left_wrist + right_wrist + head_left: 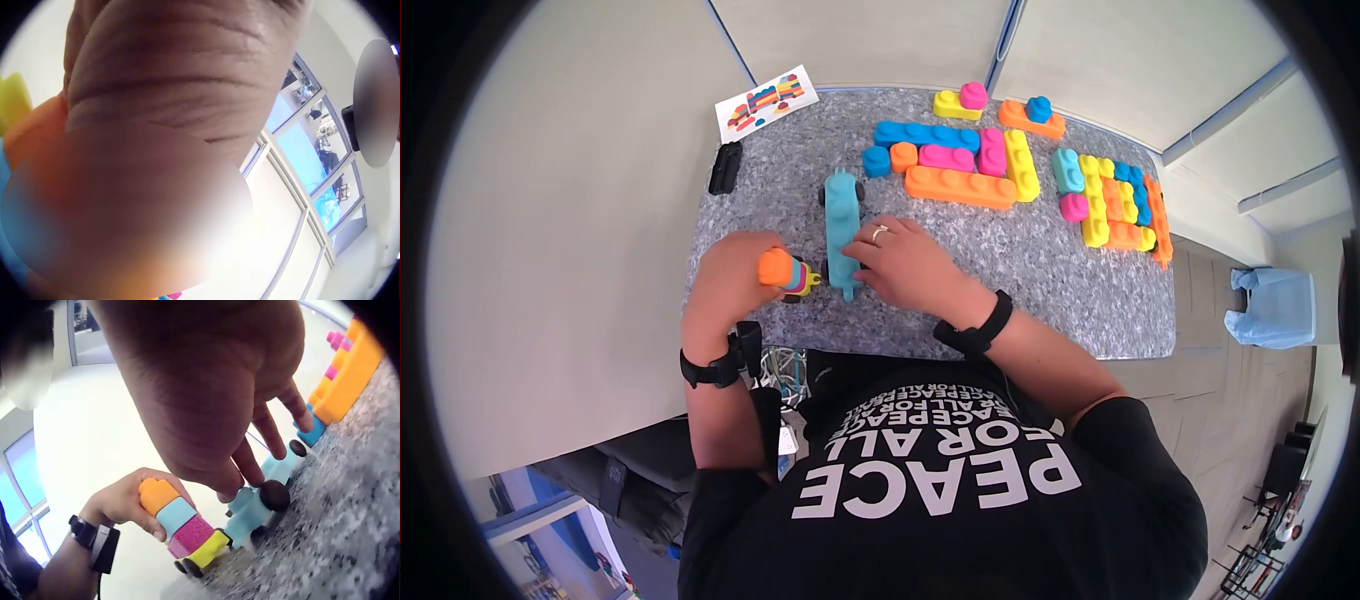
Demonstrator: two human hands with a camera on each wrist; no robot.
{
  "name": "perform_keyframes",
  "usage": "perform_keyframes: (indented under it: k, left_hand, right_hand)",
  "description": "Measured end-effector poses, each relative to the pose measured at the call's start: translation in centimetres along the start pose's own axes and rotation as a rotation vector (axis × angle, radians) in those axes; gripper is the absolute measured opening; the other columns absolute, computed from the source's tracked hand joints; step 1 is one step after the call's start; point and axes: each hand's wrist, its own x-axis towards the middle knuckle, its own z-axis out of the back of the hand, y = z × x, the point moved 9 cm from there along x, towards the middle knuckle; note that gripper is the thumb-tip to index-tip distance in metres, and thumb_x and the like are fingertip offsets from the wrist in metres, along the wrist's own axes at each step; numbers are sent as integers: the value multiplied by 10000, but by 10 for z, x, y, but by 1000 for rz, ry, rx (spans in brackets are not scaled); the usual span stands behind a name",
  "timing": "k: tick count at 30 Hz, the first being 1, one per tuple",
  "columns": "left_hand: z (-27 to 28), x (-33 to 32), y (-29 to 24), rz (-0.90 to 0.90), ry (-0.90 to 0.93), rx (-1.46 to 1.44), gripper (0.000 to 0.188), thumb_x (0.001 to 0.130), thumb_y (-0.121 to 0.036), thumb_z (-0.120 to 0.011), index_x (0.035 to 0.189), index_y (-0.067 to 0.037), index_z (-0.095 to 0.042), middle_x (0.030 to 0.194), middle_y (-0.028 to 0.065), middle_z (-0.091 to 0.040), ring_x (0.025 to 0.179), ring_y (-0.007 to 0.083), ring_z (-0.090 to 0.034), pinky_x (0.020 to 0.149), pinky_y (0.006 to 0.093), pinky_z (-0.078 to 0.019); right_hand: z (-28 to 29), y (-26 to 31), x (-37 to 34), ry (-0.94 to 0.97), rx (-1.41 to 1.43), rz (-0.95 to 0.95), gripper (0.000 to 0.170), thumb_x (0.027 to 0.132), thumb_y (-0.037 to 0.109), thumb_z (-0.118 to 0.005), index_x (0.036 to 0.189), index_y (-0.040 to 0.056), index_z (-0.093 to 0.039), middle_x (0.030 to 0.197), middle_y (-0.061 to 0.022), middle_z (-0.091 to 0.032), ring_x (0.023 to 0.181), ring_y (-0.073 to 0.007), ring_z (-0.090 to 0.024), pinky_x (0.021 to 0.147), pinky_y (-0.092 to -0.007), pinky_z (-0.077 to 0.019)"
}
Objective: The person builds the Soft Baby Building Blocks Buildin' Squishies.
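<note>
My left hand [735, 275] grips a small stacked vehicle [190, 536] with orange, light blue and pink blocks on a yellow wheeled base. Just right of it on the table lies a long light-blue wheeled base [842, 225], its studs up. My right hand [908, 268] rests with its fingertips on that base's near part. In the right wrist view the yellow base's end is close to the end of the light-blue base [250, 515]; whether they touch I cannot tell. The left wrist view shows mostly my hand [169, 75] and part of the orange block [37, 134].
On the grey speckled table [1000, 290], loose blocks, among them a long orange one [960, 187], lie beyond my right hand. A colourful block assembly [1115, 205] is at the right. A picture card [767, 103] and a black object [725, 168] lie at the back left.
</note>
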Motion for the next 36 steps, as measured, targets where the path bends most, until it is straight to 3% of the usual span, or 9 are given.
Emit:
perform_keyframes:
  k: [4,7,13,16,19,25,29,32,36]
  left_hand:
    - [-2,3,-1,-7,35,-11,521,663,-81,-993,1144,-128,-800,1080,107,-814,1084,401,-752,954,513,-598]
    - [1,1,-6,-22,15,-16,517,661,-76,-991,1139,-127,-800,1073,109,-813,1074,403,-750,950,515,-597]
    - [0,-1,-7,-44,-13,17,510,669,-63,-989,1140,-131,-806,1068,106,-813,1061,395,-754,934,496,-601]
    - [-2,2,-10,-41,-12,19,502,677,-67,-988,1142,-122,-805,1070,110,-817,1050,393,-760,928,488,-605]
    - [-7,6,-18,-48,-19,4,457,705,-103,-977,1128,-138,-811,1068,101,-824,1056,385,-767,931,500,-609]
    - [-15,18,-52,-89,10,-52,438,725,-146,-984,1128,-146,-812,1069,98,-835,1051,386,-784,934,497,-619]
    - [-15,30,-80,-93,52,-138,444,734,-156,-990,1140,-144,-812,1088,99,-837,1057,380,-789,937,496,-620]
    - [-28,33,-99,-222,2,-178,500,705,-131,-1001,1171,-124,-821,1116,106,-843,1036,375,-798,928,466,-628]
    - [-44,33,-105,-233,50,-46,510,715,-160,-1012,1190,-131,-829,1127,103,-846,1030,372,-802,926,457,-632]
  right_hand:
    - [2,35,-5,-58,-233,250,524,943,193,-822,1461,256,-774,1548,-37,-693,1578,-351,-529,1286,-639,-437]
    - [-11,37,-11,-57,-252,296,530,929,185,-842,1448,275,-789,1564,-48,-673,1643,-369,-470,1325,-669,-392]
    - [19,16,-38,126,-143,80,521,860,219,-915,1373,232,-823,1488,-76,-684,1523,-356,-565,1290,-628,-427]
    - [40,-14,-70,73,51,-118,612,794,193,-969,1388,227,-824,1364,-78,-714,1370,-368,-646,1210,-567,-494]
    - [66,-32,-113,-86,35,-214,651,778,151,-970,1410,210,-825,1320,-65,-736,1287,-361,-674,1119,-528,-523]
    - [83,-50,-180,-133,21,-426,688,780,178,-983,1447,236,-822,1329,-45,-747,1320,-327,-657,1092,-521,-513]
    - [86,-48,-184,-164,16,-423,679,790,183,-983,1448,232,-822,1332,-44,-745,1315,-328,-659,1094,-512,-503]
    - [82,-47,-182,-182,26,-414,679,794,185,-983,1452,233,-821,1331,-47,-745,1313,-329,-661,1093,-503,-498]
    - [78,-48,-179,-164,54,-421,682,799,176,-985,1460,221,-819,1347,-60,-742,1314,-333,-659,1126,-504,-489]
